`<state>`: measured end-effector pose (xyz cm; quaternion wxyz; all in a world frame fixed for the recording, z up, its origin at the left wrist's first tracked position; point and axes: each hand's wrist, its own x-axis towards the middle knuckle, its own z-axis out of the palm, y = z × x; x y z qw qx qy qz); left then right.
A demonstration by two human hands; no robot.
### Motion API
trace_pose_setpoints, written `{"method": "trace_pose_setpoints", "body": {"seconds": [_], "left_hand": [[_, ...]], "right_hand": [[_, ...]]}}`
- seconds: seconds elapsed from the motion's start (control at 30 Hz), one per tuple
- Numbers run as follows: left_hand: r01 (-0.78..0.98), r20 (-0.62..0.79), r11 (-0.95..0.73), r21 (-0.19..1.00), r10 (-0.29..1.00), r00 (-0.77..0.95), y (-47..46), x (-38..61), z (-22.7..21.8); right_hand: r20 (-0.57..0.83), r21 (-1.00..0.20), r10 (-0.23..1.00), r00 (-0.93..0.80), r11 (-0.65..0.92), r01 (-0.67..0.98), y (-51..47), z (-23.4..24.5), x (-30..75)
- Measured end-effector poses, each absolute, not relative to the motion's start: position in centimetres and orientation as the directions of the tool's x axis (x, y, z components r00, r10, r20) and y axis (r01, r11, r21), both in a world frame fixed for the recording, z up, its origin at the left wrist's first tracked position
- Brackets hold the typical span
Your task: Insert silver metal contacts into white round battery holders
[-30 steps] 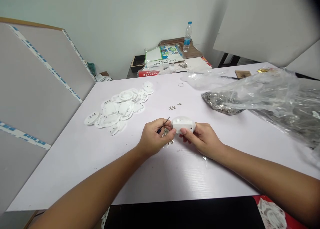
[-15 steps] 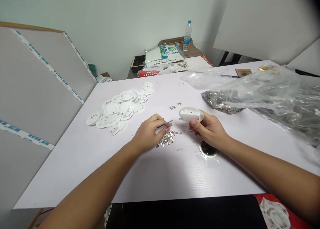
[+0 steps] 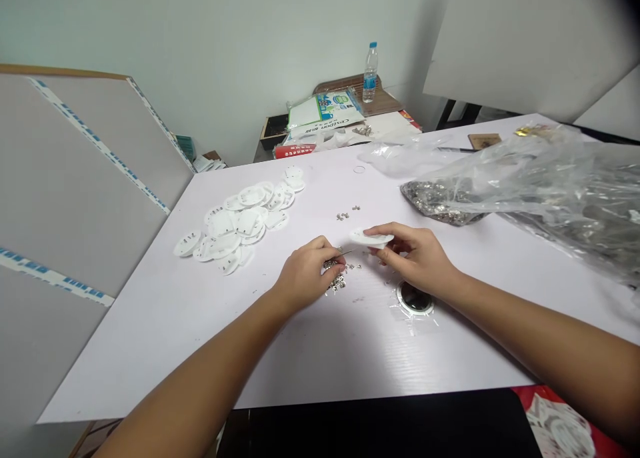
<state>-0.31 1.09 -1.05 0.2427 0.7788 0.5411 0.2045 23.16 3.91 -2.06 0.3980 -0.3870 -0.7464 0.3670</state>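
My right hand grips a white round plastic cover by its edge, held nearly flat above the table. My left hand is closed on a thin metal tool, whose narrow tip points at the cover's underside; most of it is hidden in my fingers. Under and beside my left fingers lies a small heap of shiny metal clips. A few loose metal clips lie farther back. To the left, several similar white plastic pieces form a loose pile.
A clear plastic bag of metal parts lies at the right. Near my right wrist, a dark round disc with a white rim is taped to the table. A water bottle stands behind. A grey partition borders the left.
My right hand has turned the white cover from tilted up to nearly flat and moved it slightly left. My left hand has shifted a little right, its tool tip now nearer the cover.
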Motion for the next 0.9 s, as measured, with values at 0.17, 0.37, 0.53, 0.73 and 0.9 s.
{"method": "trace_pose_setpoints", "body": {"seconds": [0.17,0.37,0.53,0.73,0.9], "left_hand": [[0.661,0.06,-0.259,0.704,0.95,0.307,1.0,-0.4,-0.3],[0.499,-0.054,-0.075,0.863,0.97,0.239,1.0,-0.7,0.1],[0.457,-0.077,-0.037,0.889,0.971,0.228,1.0,-0.9,0.1],[0.394,-0.058,-0.053,0.917,0.962,0.266,1.0,-0.9,-0.2],[0.327,-0.024,-0.06,0.943,0.969,0.246,1.0,-0.9,-0.4]], "right_hand": [[0.299,-0.855,0.866,-0.402,0.43,0.291,4.1,-2.0,23.4],[0.296,-0.872,0.834,-0.465,0.435,0.226,4.2,-2.1,23.7],[0.269,-0.871,0.829,-0.491,0.427,0.244,4.0,-2.1,23.5],[0.257,-0.87,0.826,-0.502,0.424,0.253,4.0,-2.2,23.6],[0.278,-0.854,0.825,-0.492,0.447,0.267,3.8,-2.0,23.0]]}}
